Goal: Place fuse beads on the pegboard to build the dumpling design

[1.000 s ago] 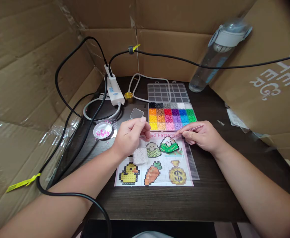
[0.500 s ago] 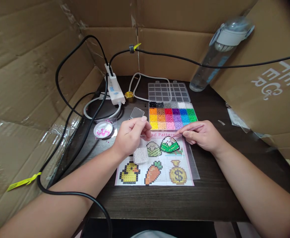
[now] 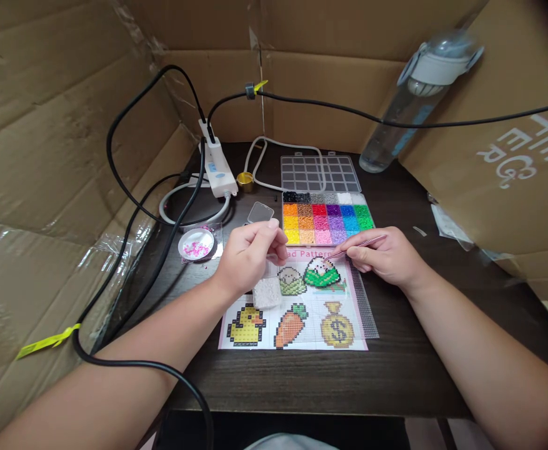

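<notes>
In the head view, my right hand pinches a pair of thin metal tweezers. Their tips point left, at the white top part of a green and white bead figure with a black outline. That figure lies on a clear pegboard over the printed bead pattern sheet. My left hand is closed, thumb against curled fingers, above the sheet's upper left. Whatever its fingers hold, if anything, is hidden. Just below them is a small clear box of white beads.
Behind the sheet sits a compartment box of coloured beads, its clear lid folded back. A white dish of pink beads is at left, near a power strip. Black cables loop over my left arm. A water bottle leans at right against cardboard.
The view has shifted very slightly. Both hands keep nearly the same pose, with the tweezer tips still at the bead figure's white part.
</notes>
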### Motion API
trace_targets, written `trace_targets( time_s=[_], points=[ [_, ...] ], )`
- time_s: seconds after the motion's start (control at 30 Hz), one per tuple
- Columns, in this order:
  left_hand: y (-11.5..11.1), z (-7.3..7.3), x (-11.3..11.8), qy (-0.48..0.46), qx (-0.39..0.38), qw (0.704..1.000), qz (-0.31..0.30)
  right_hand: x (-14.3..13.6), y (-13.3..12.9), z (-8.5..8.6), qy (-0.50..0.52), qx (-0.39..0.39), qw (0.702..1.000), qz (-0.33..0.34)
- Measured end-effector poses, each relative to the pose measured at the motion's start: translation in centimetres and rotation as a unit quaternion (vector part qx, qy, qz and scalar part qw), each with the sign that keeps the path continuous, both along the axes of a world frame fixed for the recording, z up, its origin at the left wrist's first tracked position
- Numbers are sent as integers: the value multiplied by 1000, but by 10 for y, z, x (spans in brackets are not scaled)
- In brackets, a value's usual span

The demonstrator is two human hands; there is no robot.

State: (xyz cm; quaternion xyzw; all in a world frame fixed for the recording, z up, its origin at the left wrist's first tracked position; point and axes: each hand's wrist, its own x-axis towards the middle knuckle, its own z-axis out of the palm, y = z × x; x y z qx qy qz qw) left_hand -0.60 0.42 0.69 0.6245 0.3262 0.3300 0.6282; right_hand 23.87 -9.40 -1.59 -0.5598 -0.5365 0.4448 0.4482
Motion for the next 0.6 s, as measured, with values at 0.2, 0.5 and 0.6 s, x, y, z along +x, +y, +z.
trace_targets(
  time_s=[0.2, 0.5, 0.6],
  points=[
    [0, 0, 0, -7, -5, 1000, -2, 0, 0, -1, 5, 3, 1000, -5],
    [-1, 2, 0, -8, -8, 1000, -3, 1, -1, -2, -2, 1, 1000, -4],
    [0, 1, 0, -8, -5, 1000, -3, 1, -1, -2, -3, 1, 1000, -1]
  ],
)
